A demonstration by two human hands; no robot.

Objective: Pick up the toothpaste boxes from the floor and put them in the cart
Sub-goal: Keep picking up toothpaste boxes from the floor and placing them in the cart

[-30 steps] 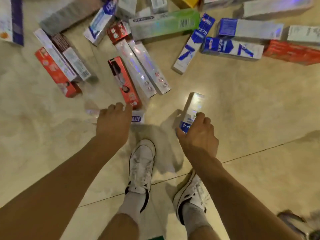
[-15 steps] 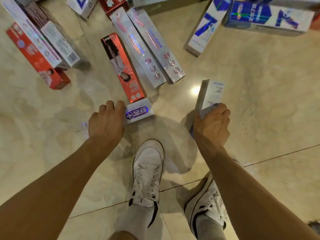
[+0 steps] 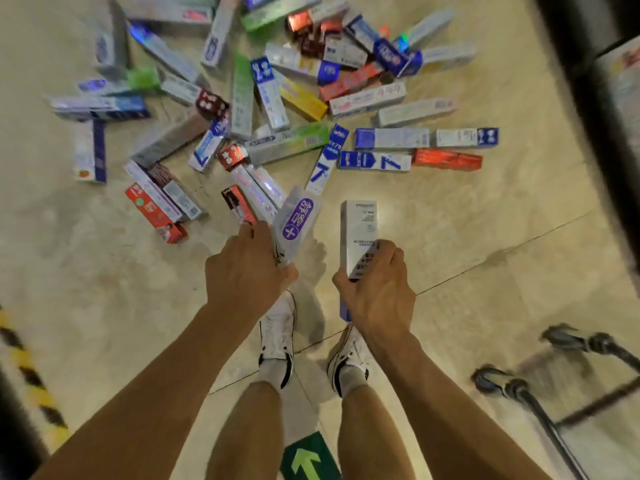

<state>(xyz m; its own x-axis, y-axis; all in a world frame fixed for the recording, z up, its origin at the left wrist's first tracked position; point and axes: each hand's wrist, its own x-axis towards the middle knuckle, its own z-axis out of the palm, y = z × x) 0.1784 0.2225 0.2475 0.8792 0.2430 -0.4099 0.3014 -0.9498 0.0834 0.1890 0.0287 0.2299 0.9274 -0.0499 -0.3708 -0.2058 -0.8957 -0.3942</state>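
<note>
each hand (image 3: 247, 271) (image 3: 377, 289) grips a toothpaste box (image 3: 294, 221) (image 3: 358, 237) by its lower end.

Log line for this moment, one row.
left hand: holds purple-label box | right hand: holds white box | cart: lower right | pile: on floor

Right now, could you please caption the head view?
Left hand holds a purple-label box, right hand a white box, above the scattered pile; cart at right.

Shop floor: cart (image 3: 540, 393), toothpaste boxes (image 3: 287, 143)
</note>
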